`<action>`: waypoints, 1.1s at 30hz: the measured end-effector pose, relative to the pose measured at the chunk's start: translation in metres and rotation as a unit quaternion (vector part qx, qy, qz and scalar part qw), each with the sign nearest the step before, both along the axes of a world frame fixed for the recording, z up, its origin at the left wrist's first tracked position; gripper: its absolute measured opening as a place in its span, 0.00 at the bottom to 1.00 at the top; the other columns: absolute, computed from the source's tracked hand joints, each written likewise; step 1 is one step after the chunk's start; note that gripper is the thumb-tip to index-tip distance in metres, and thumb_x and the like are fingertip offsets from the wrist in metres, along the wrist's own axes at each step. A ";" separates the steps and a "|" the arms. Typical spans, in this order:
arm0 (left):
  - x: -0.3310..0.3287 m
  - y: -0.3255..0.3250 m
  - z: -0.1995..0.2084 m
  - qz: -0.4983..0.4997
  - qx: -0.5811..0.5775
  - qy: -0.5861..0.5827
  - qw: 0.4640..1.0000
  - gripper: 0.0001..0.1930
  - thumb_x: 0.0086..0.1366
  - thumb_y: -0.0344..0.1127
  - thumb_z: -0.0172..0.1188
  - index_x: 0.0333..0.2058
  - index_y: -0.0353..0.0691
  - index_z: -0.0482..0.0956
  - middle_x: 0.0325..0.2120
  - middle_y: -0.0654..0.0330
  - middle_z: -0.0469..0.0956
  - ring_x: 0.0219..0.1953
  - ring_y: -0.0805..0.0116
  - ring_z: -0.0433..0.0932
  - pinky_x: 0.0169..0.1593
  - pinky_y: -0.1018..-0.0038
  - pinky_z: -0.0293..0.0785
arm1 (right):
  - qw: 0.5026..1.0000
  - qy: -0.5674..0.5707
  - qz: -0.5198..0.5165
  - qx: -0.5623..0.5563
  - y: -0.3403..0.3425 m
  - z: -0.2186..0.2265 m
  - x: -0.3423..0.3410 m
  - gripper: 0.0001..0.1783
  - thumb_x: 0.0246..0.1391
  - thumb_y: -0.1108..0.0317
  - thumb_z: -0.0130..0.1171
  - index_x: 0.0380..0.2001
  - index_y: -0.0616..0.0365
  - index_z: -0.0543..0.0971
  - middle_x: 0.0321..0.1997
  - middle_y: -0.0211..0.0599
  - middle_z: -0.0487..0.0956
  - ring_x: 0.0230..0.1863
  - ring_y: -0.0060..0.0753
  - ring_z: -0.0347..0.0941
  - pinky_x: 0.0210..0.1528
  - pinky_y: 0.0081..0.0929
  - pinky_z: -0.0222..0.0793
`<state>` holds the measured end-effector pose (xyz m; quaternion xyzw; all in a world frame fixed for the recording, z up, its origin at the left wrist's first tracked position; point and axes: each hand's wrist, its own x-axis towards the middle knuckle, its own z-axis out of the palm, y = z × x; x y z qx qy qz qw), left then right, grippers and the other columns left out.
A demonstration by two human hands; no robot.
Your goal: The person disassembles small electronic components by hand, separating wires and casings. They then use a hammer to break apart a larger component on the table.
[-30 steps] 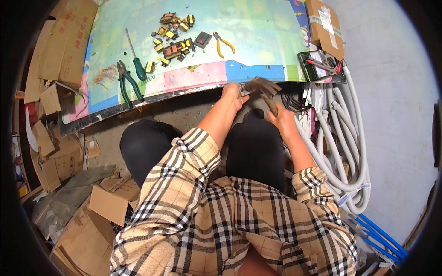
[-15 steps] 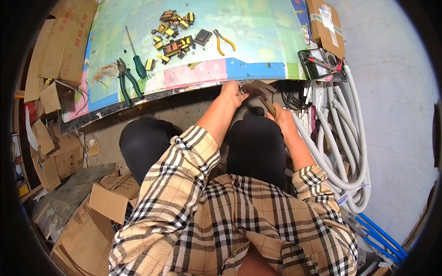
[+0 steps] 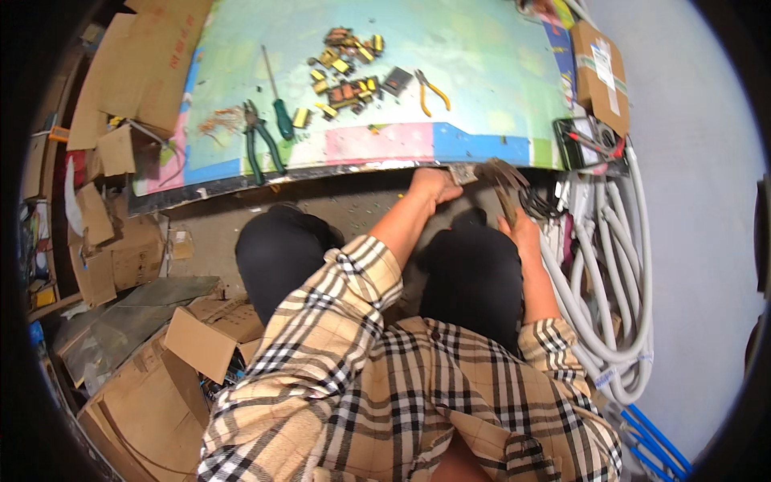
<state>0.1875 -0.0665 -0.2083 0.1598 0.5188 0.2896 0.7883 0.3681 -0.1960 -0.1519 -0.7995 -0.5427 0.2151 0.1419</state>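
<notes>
Just under the front edge of the table [image 3: 385,170], my left hand [image 3: 436,187] is closed round a small greyish block-like piece [image 3: 462,173]. Its kind is hard to make out, as my fingers cover part of it. My right hand [image 3: 524,231] grips the wooden handle of a hammer [image 3: 505,201] above my right knee. The hammer's dark head is beside the piece, to its right.
On the table lie green-handled pliers [image 3: 255,145], a screwdriver [image 3: 277,100], yellow-handled cutters [image 3: 432,92] and a heap of small transformers [image 3: 345,88]. Cardboard boxes [image 3: 140,88] crowd the left. Coiled grey hoses [image 3: 618,265] hang at the right, below a multimeter [image 3: 590,143].
The hammer head has moved from over the left hand's fingers to their right, baring the greyish piece. The whole view has shifted, so the table appears farther right and lower.
</notes>
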 end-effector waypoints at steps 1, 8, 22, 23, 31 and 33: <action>-0.010 0.001 0.002 -0.073 0.029 0.057 0.995 0.05 0.59 0.20 0.52 0.31 0.23 0.76 0.28 0.47 0.79 0.27 0.54 0.81 0.32 0.71 0.81 | 1.000 0.004 -0.003 0.004 0.000 0.001 -0.001 0.17 0.49 0.60 0.62 0.38 0.59 0.74 0.27 0.59 0.77 0.35 0.63 0.74 0.34 0.47 0.70; -0.054 0.015 0.083 -0.271 0.310 0.554 0.724 0.12 0.54 0.35 0.63 0.34 0.34 0.81 0.33 0.43 0.80 0.40 0.46 0.79 0.45 0.59 0.75 | 1.000 0.026 -0.018 0.003 -0.002 0.007 -0.004 0.16 0.49 0.61 0.61 0.36 0.60 0.73 0.28 0.61 0.77 0.36 0.63 0.74 0.35 0.46 0.70; -0.116 0.196 0.111 -0.104 0.353 0.683 0.630 0.13 0.60 0.42 0.58 0.37 0.40 0.82 0.36 0.46 0.80 0.41 0.48 0.79 0.45 0.58 0.74 | 0.999 0.036 -0.036 0.006 -0.008 0.014 -0.004 0.13 0.51 0.64 0.60 0.34 0.62 0.73 0.25 0.60 0.75 0.35 0.66 0.72 0.32 0.42 0.69; -0.121 0.203 0.104 -0.119 0.348 0.697 0.616 0.13 0.60 0.42 0.58 0.37 0.40 0.82 0.36 0.47 0.80 0.40 0.48 0.79 0.44 0.58 0.74 | 0.999 0.037 -0.037 -0.004 -0.008 0.019 -0.007 0.13 0.51 0.64 0.60 0.34 0.62 0.73 0.25 0.60 0.75 0.35 0.66 0.72 0.32 0.42 0.69; -0.103 0.230 0.111 -0.192 0.334 0.736 0.556 0.11 0.58 0.34 0.54 0.37 0.39 0.83 0.39 0.49 0.81 0.42 0.54 0.80 0.44 0.64 0.77 | 0.999 0.024 -0.034 0.004 -0.010 0.019 -0.009 0.14 0.49 0.62 0.62 0.33 0.59 0.72 0.24 0.58 0.77 0.31 0.62 0.74 0.32 0.50 0.70; -0.104 0.230 0.109 -0.164 0.346 0.750 0.539 0.11 0.59 0.34 0.54 0.36 0.39 0.82 0.38 0.49 0.81 0.42 0.54 0.81 0.43 0.64 0.77 | 0.999 0.021 -0.026 0.002 -0.011 0.021 -0.009 0.15 0.50 0.60 0.62 0.32 0.61 0.72 0.24 0.59 0.77 0.31 0.62 0.74 0.32 0.50 0.70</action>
